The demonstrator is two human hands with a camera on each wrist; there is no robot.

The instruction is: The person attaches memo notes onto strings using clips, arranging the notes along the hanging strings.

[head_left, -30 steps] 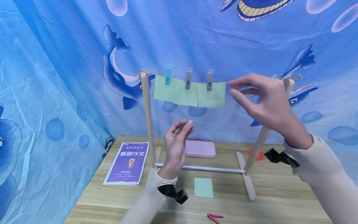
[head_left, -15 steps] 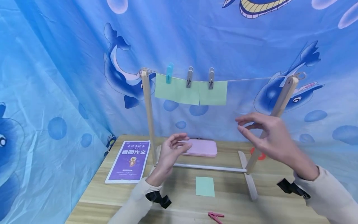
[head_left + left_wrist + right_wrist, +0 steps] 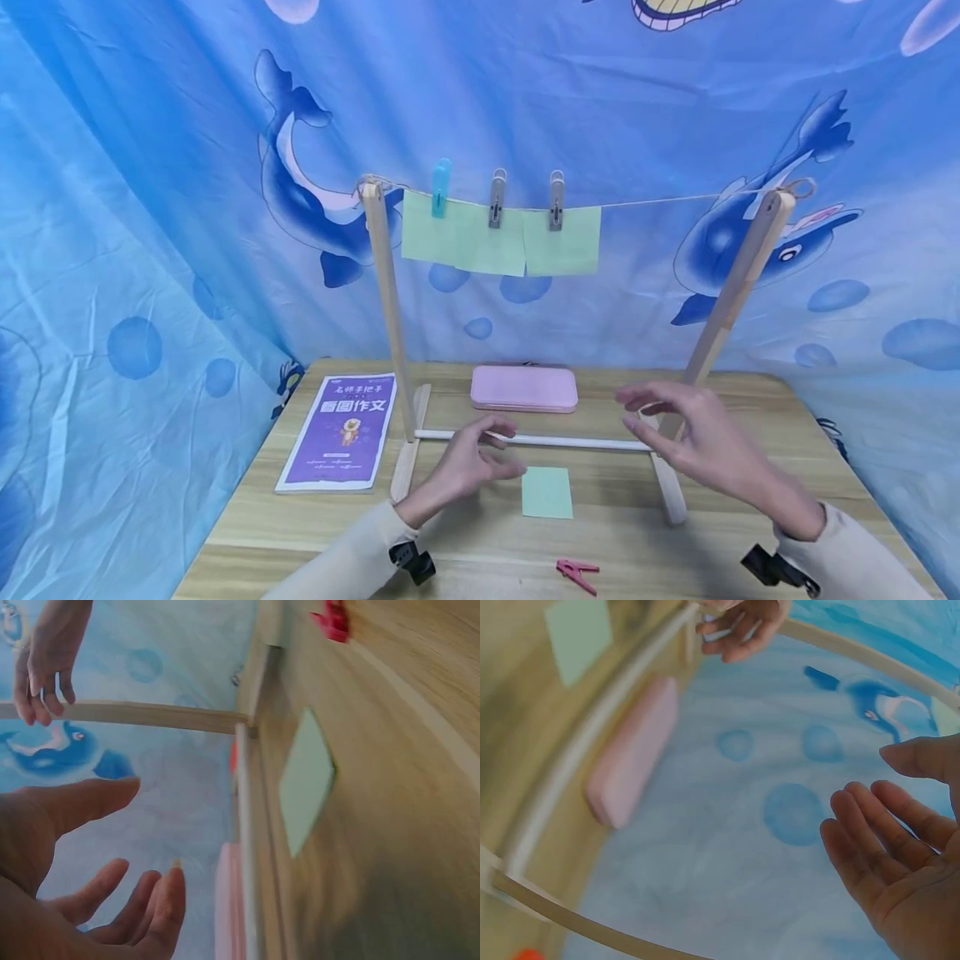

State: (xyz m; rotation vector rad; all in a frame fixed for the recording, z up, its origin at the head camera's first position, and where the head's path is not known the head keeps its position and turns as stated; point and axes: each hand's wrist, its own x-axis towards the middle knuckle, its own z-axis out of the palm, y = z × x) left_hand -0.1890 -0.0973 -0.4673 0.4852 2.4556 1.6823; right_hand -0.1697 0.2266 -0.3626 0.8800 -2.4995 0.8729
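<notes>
My left hand (image 3: 471,458) hovers over the table just left of a green square of paper (image 3: 547,492), thumb and fingers apart and holding nothing. On the other side, my right hand (image 3: 693,429) is in the air in front of the stand's right post (image 3: 731,292), fingers loosely bent around nothing. A pink clothespin (image 3: 577,575) lies on the table nearer me than the paper. Above, three green papers (image 3: 564,250) hang side by side from a string (image 3: 667,201), held by a blue clothespin (image 3: 440,190) and two grey clothespins (image 3: 556,202).
A wooden stand with a left post (image 3: 388,308) and a white crossbar (image 3: 577,442) spans the table. Behind the bar lies a pink case (image 3: 524,388). To the left is a purple book (image 3: 341,433). A blue curtain (image 3: 600,333) with sea animals hangs behind.
The right hand has left the string beside the third paper and come down. The left hand has also dropped toward the table, its fingers spreading apart.
</notes>
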